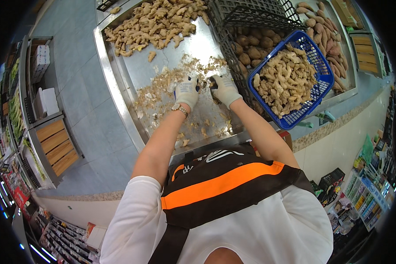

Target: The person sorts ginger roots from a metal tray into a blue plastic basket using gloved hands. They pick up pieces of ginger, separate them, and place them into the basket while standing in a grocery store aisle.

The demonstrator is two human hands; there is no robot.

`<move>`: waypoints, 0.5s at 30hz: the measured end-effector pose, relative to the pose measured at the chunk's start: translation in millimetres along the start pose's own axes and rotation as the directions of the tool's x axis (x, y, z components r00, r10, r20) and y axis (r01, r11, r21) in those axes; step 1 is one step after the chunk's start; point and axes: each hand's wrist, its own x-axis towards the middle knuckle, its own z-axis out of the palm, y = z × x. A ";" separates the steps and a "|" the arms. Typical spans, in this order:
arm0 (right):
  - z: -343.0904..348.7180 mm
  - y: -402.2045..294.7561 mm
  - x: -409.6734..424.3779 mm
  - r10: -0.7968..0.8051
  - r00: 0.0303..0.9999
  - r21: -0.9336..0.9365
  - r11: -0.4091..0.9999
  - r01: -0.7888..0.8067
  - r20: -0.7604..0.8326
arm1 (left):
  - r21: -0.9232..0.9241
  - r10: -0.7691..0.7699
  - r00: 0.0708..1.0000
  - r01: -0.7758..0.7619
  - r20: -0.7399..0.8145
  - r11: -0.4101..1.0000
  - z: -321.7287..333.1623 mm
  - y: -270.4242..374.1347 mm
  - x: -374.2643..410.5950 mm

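Both my hands wear white work gloves with dark-coated palms and rest low over a metal display tray [128,85]. Under and around them lie scattered ginger scraps and flaky skins [165,81]. My left hand [187,93] is at the middle of the debris, fingers curled, a wristwatch above the cuff. Just to its right, my right hand [225,90] bends its fingers down against the scraps. The undersides of both hands are hidden, so any held piece does not show. A heap of ginger [161,23] fills the tray's far end.
To the right, a blue plastic basket [326,77] holds ginger pieces. Beside it are potatoes [254,43] by black plastic crates [260,15], and sweet potatoes [326,36] farther right. The tray's raised metal rim [118,109] runs along the left.
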 end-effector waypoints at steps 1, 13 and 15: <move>-1.1 -2.7 1.8 0.028 0.999 -0.007 1.000 -0.028 0.020 | -0.004 -0.005 1.000 0.005 0.005 1.000 -0.2 0.7 0.2; -51.7 23.9 -75.7 0.129 0.972 0.890 0.394 -0.231 0.195 | -0.093 0.081 0.987 -0.094 -0.138 0.991 15.3 -22.5 -18.1; -92.3 23.8 -103.0 0.205 0.967 0.950 0.242 -0.196 0.148 | -0.142 0.004 0.989 -0.026 -0.150 0.990 9.1 -12.6 -22.3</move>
